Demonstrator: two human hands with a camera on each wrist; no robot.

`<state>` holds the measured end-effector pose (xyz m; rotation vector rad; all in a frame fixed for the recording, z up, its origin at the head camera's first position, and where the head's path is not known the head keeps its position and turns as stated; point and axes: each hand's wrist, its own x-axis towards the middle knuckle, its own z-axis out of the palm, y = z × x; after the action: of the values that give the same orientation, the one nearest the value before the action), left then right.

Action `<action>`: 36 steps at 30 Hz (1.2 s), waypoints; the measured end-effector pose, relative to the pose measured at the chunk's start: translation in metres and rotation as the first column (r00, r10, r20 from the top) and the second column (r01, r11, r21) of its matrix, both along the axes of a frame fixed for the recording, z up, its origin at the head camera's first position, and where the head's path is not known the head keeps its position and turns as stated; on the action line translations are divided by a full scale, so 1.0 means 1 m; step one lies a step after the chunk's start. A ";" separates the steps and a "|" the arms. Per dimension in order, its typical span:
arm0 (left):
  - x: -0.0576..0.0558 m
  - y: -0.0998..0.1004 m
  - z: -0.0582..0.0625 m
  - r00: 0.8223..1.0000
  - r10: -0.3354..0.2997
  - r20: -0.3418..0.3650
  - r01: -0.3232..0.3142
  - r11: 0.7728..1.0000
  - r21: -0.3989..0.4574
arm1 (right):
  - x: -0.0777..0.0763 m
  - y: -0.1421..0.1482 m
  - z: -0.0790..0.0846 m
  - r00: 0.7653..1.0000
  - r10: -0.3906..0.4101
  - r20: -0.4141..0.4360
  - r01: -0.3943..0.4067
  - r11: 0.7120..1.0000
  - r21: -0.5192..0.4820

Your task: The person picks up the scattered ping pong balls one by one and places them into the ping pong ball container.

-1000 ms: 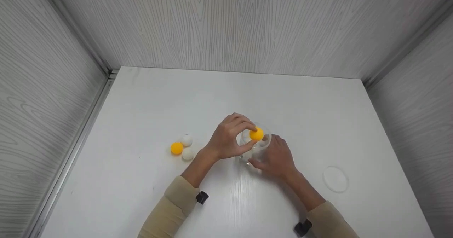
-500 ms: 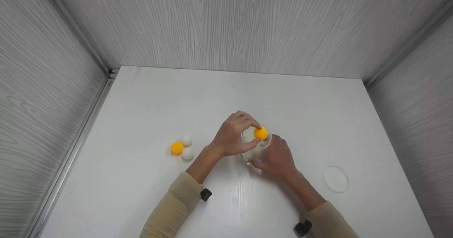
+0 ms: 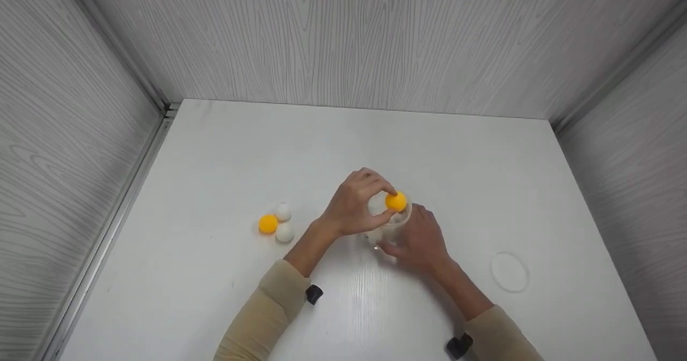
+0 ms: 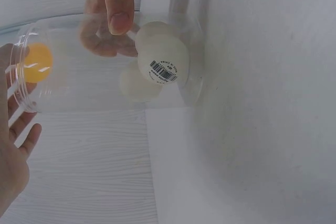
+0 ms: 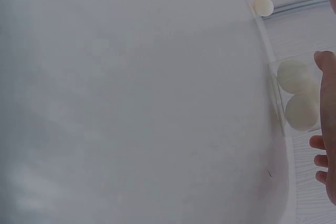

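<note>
My left hand (image 3: pixel 354 205) pinches an orange ping-pong ball (image 3: pixel 396 201) between thumb and index finger. In the left wrist view this ball (image 4: pixel 39 62) is at the mouth of a clear plastic jar (image 4: pixel 89 90). My right hand (image 3: pixel 421 240) holds the jar upright on the table, thumb on its near side. Several white ping-pong balls (image 4: pixel 164 59) lie at the bottom of the jar, one printed with a barcode. The right wrist view shows two of the white balls (image 5: pixel 302 111) through the jar wall, with part of the right hand (image 5: pixel 329 119) at the edge.
Left of the hands, an orange ball (image 3: pixel 268 224) and two white balls (image 3: pixel 284 233) sit close together on the white table (image 3: pixel 343 141). A thin pale ring (image 3: pixel 527 275), perhaps a clear lid, lies at the right. Grey wood-grain panels (image 3: pixel 343 39) surround the table.
My left hand has shifted slightly right with the orange ball over the jar's mouth, then stayed almost still. The right hand and jar have kept their place.
</note>
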<state>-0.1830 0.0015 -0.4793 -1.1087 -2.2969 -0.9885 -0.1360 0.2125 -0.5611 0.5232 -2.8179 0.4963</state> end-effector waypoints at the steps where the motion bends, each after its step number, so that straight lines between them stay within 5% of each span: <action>1: 0.000 0.000 0.000 1.000 0.000 0.001 0.000 1.000 -0.002 | 0.000 0.000 0.000 1.000 -0.001 0.002 0.001 1.000 0.001; 17: -0.002 0.000 -0.001 0.999 0.011 -0.042 -0.011 1.000 0.011 | 0.000 0.000 0.000 0.997 0.023 -0.075 -0.019 0.999 0.050; 36: 0.001 -0.010 0.000 0.999 -0.004 -0.042 0.004 1.000 -0.015 | -0.001 0.000 -0.002 0.998 0.010 -0.068 -0.009 1.000 0.025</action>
<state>-0.1824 -0.0080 -0.4792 -1.1295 -2.2732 -0.9430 -0.1369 0.2126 -0.5632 0.5481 -2.7616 0.4375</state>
